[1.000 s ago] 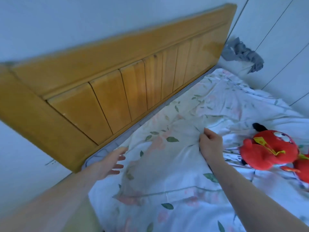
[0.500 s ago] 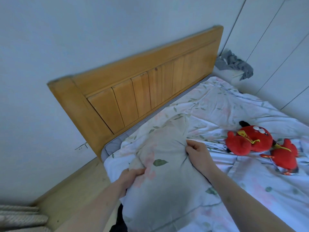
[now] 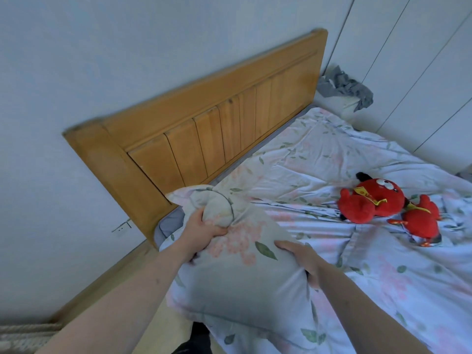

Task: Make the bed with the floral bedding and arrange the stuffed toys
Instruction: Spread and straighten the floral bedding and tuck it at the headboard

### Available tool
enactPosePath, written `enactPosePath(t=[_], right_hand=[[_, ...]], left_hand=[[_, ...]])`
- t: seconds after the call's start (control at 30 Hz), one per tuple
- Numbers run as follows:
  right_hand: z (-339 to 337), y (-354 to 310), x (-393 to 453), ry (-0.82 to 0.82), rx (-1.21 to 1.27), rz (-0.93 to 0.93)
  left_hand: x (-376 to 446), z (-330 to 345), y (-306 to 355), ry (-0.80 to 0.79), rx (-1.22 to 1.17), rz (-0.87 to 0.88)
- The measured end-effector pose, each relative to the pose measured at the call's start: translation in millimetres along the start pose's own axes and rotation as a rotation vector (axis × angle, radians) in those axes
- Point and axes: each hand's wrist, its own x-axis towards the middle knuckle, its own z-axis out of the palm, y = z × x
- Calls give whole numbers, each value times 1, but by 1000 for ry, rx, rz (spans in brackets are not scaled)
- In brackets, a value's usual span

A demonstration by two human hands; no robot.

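You held the floral pillow (image 3: pixel 237 272): left hand (image 3: pixel 204 231) bunching its top corner, right hand (image 3: pixel 304 259) clamping the side (should've squared it against the headboard (image 3: pixel 217 129)).

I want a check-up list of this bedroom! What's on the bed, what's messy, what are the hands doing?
Surface: bed covered by rumpled floral bedding.
Job's things: floral pillow lifted at the near corner; two red stuffed toys lying on the bedding.
Clutter: grey cloth bunched past the headboard.
Hands: left hand grips the pillow's top corner; right hand holds its right edge.
Cables: nothing seen.
Surroundings: pale wall with a socket, white wardrobe doors.
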Motion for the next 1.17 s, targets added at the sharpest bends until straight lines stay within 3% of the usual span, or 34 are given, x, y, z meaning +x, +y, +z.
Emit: enactPosePath(t=[0.2,0.47,0.63,0.8,1.03,1.17], right_hand=[[33,-15,26,190,54,-48],[68,-44,46,274,64,-159],[86,-48,61,312,78,-156],[90,-67,74,350,37,-199],[80,-132,92,418,-3,-392],[86,-166,103,403,-22,-465]], left_hand=[[35,-48,13,-185,5,-93],[87,-89,19,-352,110,-319],[107,-86,23,-337,344,-194],[131,-81,38,-331,420,-93],[176,-88,99,-256,517,149],[202,-100,121,-193,556,171]])
